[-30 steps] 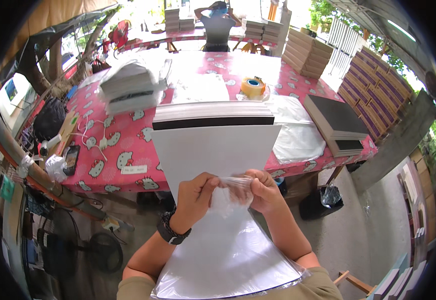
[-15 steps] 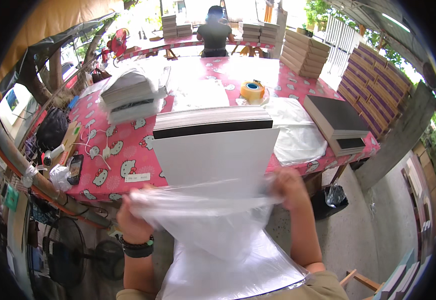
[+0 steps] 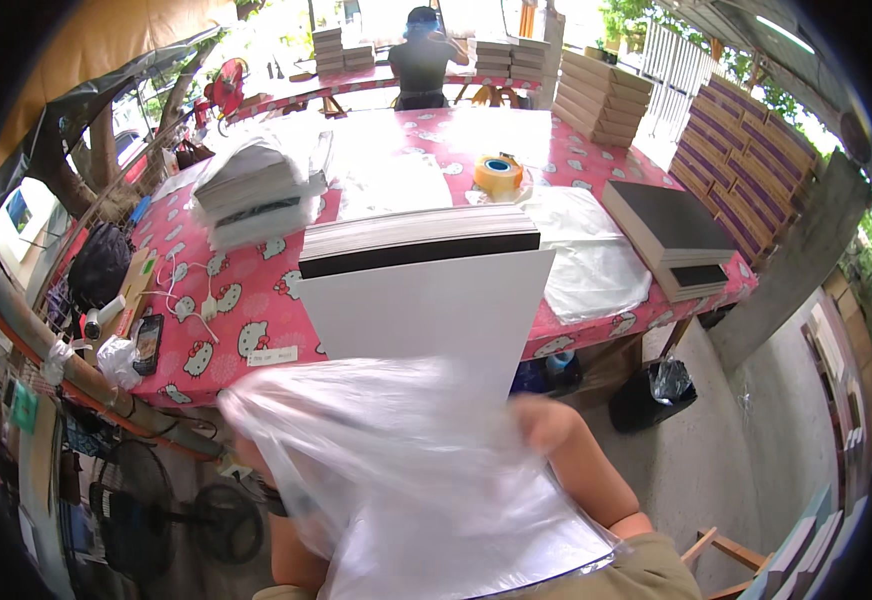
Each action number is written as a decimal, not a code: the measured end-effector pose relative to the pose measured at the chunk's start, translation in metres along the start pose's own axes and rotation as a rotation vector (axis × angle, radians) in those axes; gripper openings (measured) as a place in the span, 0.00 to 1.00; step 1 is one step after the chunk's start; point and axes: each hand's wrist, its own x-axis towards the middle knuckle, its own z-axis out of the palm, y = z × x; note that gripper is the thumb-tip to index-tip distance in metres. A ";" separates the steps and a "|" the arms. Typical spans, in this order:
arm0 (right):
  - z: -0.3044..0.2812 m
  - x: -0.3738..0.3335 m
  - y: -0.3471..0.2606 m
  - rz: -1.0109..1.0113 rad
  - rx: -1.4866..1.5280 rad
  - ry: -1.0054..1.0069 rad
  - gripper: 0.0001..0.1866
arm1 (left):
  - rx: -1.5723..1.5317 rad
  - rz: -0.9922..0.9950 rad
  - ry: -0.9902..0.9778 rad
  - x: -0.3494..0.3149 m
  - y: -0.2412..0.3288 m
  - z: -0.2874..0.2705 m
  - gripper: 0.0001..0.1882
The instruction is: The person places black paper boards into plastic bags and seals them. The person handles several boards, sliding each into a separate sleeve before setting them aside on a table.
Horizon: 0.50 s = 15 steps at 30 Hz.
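My left hand (image 3: 243, 430) is closed on a clear plastic bag (image 3: 356, 420), partly veiled by the film. The bag is blurred and spread before me. At its right edge is my right hand (image 3: 544, 424), its fingers smeared by motion, so its grip cannot be made out. More plastic sheeting (image 3: 456, 545) lies over my lap. Just beyond the bag, a stack of white sheets or boards (image 3: 421, 236) with a black band rests at the table's near edge. A white board (image 3: 426, 310) stands upright against its front, its lower part hidden by the bag.
The pink patterned table (image 3: 181, 340) also holds a tape roll (image 3: 499, 173), flat plastic bags (image 3: 591, 255), a dark-covered stack (image 3: 668, 225), a plastic-wrapped stack (image 3: 251, 190) and a phone (image 3: 148, 345). A bin (image 3: 653, 395) stands at right. Another person (image 3: 423, 62) is at the far table.
The bag, earlier stretched taut between both hands, now billows up toward the left. My left hand has shifted slightly left, my right hand lower and slightly left. The far person's arm has risen.
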 end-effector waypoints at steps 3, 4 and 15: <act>-0.005 0.000 -0.010 -0.272 -0.062 -0.502 0.15 | -0.007 0.229 0.282 0.017 0.021 0.005 0.23; -0.020 -0.004 -0.021 -0.403 0.004 -0.454 0.13 | 0.046 0.112 0.222 0.003 0.032 -0.022 0.22; -0.035 0.024 -0.069 -0.487 -1.171 1.173 0.13 | 1.856 0.747 0.480 0.117 0.014 0.025 0.15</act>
